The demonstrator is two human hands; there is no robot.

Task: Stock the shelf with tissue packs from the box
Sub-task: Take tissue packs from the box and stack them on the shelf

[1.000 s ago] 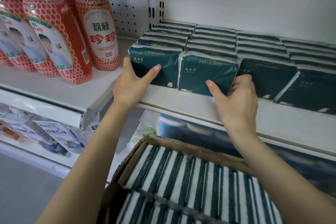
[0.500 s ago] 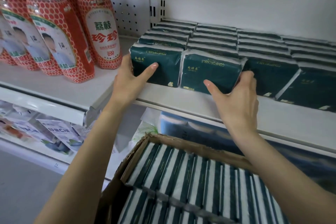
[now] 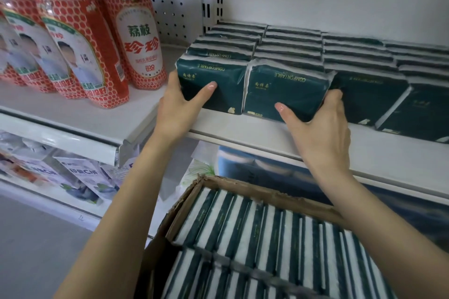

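Firmly, left hand (image 3: 178,106) and right hand (image 3: 320,128) clasp tissue packs (image 3: 284,89) near shelf (image 3: 243,126) edge.

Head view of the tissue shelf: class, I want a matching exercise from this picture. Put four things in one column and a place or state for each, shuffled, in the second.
Column A
1. left hand
2. right hand
3. cardboard box
4. red bottles

Column B
a. grips the second front pack at its right end
b. stand left of the tissue packs
c. grips the left front pack
d. sits lower than the shelf, full of packs on edge

Pairs: 1-c, 2-a, 3-d, 4-b
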